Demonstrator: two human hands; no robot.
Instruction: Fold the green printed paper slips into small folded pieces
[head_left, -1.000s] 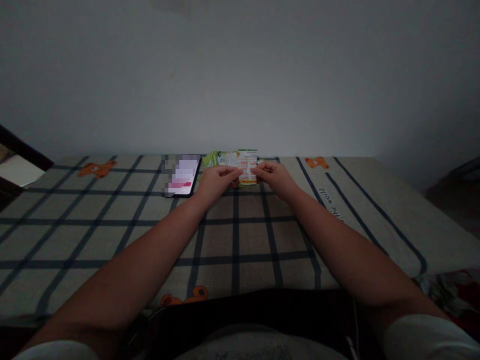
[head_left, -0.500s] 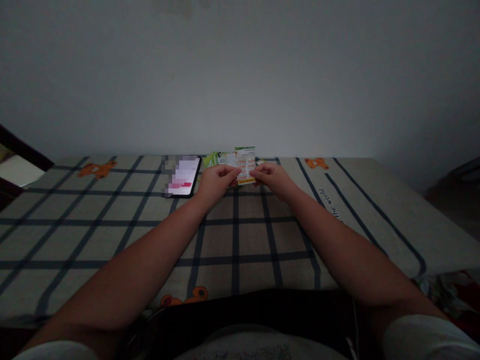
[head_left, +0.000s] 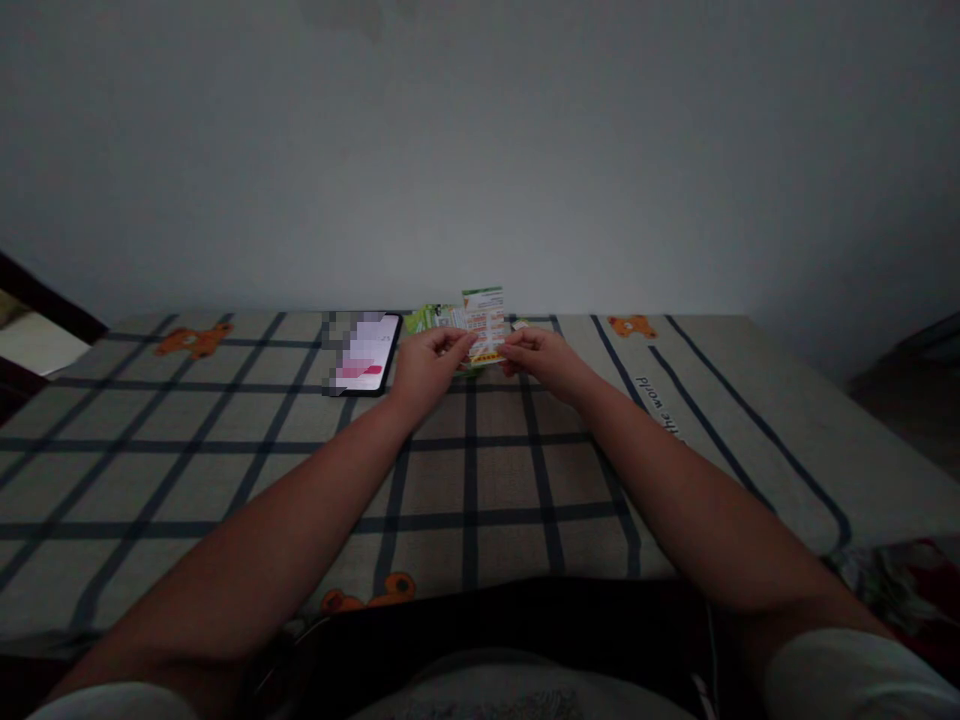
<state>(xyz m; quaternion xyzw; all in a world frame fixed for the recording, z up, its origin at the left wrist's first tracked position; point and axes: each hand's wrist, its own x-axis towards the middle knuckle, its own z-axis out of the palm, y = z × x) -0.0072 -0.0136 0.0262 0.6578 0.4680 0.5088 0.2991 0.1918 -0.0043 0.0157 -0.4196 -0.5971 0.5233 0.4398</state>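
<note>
A small printed card (head_left: 486, 318), white with orange rows and a green top edge, is held upright between my two hands. My left hand (head_left: 429, 362) pinches its left edge between thumb and fingers. On the opposite edge, my right hand (head_left: 541, 357) has its thumb and fingertips closed on the card near the bottom. Behind and left of it lie green printed papers (head_left: 429, 317), partly covered by my left hand. A pale scrap (head_left: 520, 325) shows just behind my right fingers; I cannot make out what it is.
Left of my left hand lies a phone (head_left: 369, 355) with its screen lit and partly pixelated. Checked cloth with bear prints covers the table (head_left: 502, 480). A plain wall (head_left: 480, 150) rises at the table's back edge. A dark wooden frame (head_left: 30, 300) stands at far left.
The card has shifted slightly left and tilted a little in my fingers. My left hand has moved a touch left with it; both hands keep their pinch.
</note>
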